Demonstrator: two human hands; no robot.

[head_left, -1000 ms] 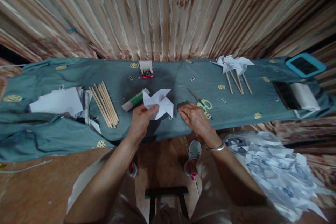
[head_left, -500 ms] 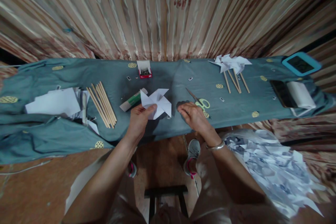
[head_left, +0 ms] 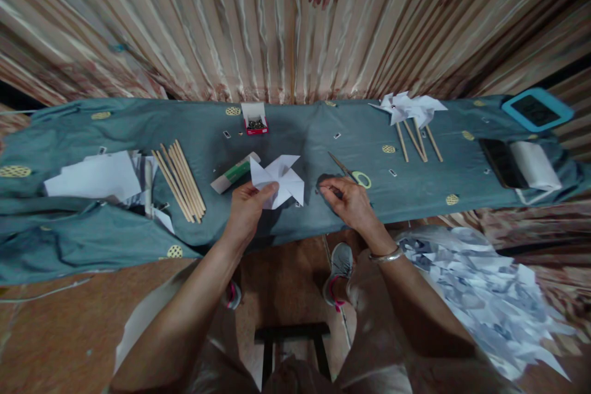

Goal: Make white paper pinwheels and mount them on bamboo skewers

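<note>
While the pinwheel sits just above the cloth at the table's middle, the left hand grips its lower left blade, thumb on top and fingers under. The right hand is just right of the pinwheel, not touching it, knuckles up, thumb and forefinger pinched together over the cloth; can't tell if anything small is between them. Scissors with green handles lie flat just behind the right hand. A glue stick lies just left of the pinwheel, near touching its edge. A bundle of sticks lies further left, beside loose paper sheets. An open pin box is at the far edge, behind the pinwheel. Mounted pinwheels lie far right at the back, well apart from both hands. A phone and a white roll sit at the right end. Paper scraps are piled low right, below the table.
</note>
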